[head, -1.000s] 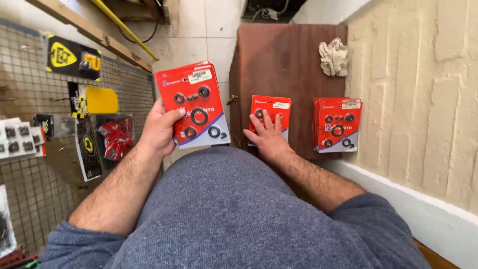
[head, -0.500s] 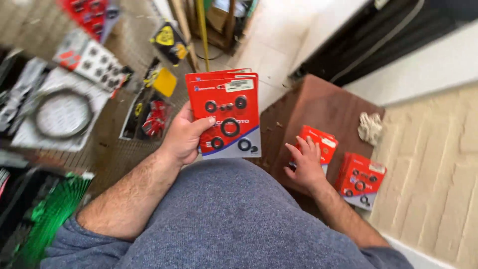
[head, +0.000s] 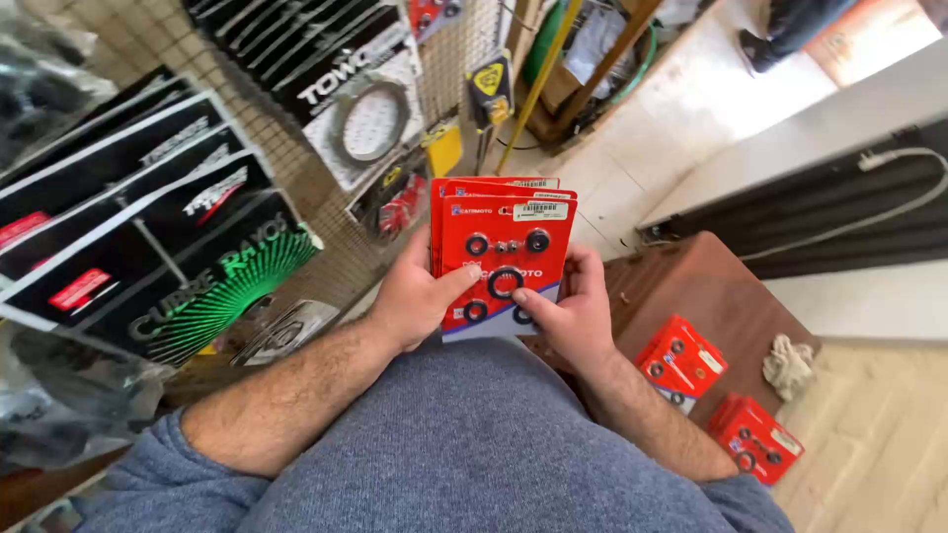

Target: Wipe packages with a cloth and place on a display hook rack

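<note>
By the mesh rack, 2 hands' grip encloses red seal packs.

Grey-blue sweater, sleeves pushed up

It was a small shop for vehicle spare parts. Left of the hands, a wire grid wall carried hanging packaged parts. To their right, two red blister packs of seals lay on a brown desk.
</note>
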